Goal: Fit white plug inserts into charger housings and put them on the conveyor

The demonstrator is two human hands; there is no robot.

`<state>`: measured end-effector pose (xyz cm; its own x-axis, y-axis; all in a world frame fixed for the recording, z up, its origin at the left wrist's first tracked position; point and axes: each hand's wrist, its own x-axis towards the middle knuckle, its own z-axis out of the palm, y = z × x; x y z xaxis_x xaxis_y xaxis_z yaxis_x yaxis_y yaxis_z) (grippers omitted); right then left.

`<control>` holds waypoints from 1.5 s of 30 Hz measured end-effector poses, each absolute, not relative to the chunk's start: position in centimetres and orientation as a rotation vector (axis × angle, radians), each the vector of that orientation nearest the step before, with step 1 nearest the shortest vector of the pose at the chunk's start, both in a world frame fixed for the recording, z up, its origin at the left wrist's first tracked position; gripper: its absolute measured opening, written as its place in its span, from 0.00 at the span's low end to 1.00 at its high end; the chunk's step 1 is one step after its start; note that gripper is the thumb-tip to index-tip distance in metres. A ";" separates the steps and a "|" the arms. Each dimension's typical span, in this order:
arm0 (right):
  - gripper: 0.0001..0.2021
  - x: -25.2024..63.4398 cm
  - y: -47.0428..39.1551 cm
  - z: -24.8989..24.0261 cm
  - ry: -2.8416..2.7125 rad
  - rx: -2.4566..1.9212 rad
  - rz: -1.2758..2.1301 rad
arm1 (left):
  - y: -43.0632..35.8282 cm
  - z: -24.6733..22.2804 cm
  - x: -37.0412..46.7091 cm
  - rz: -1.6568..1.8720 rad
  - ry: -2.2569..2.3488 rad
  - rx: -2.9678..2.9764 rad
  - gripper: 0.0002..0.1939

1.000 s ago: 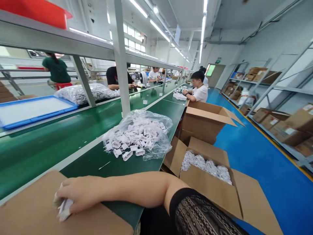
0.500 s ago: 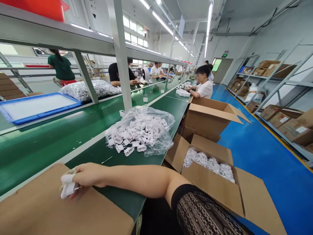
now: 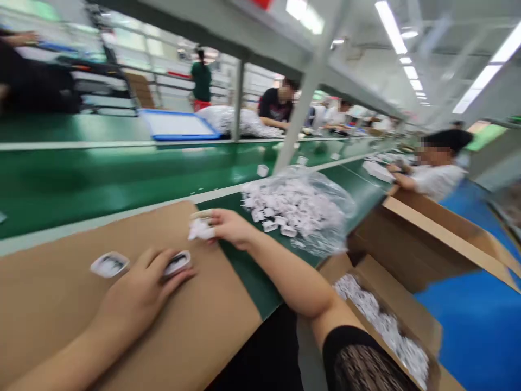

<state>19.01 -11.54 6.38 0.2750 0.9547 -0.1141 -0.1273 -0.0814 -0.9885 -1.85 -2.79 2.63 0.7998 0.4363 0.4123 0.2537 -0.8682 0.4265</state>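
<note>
My left hand (image 3: 138, 288) rests low over the cardboard sheet (image 3: 171, 336), its fingers closed round a small white plastic housing (image 3: 179, 263) with a dark inside. Left of that hand, a similar open housing (image 3: 110, 265) lies on the cardboard, dark parts showing in it. My right hand (image 3: 230, 225) pinches white plastic pieces (image 3: 201, 229) above the cardboard's far right corner; blur hides their exact shape and number. Beyond it, a heap of white plastic housings (image 3: 291, 203) spills from a clear plastic bag (image 3: 331, 231) on the green bench.
Right of the bench stand an open carton (image 3: 439, 228) and a lower carton holding bagged white parts (image 3: 382, 320). A metal post (image 3: 303, 92) rises behind the heap. Across the green belt (image 3: 122, 174) lies a blue-rimmed tray (image 3: 179, 125). A co-worker (image 3: 439, 168) sits at right.
The view has swung left, bringing my left hand with its housing and the loose housing into sight. My right hand still holds white pieces.
</note>
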 end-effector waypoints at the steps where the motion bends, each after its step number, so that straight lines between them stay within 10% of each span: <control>1: 0.20 19.2 -11.7 6.3 -0.865 -1.280 1.175 | -2.9 2.3 -2.0 0.698 0.543 2.557 0.18; 25: 0.09 15.9 -12.9 5.8 -1.428 -1.380 0.591 | -3.0 2.2 -2.1 0.556 0.579 1.996 0.12; 45: 0.20 14.4 -13.7 5.6 -1.765 -1.521 0.086 | -3.0 2.6 -2.0 0.557 0.574 1.960 0.09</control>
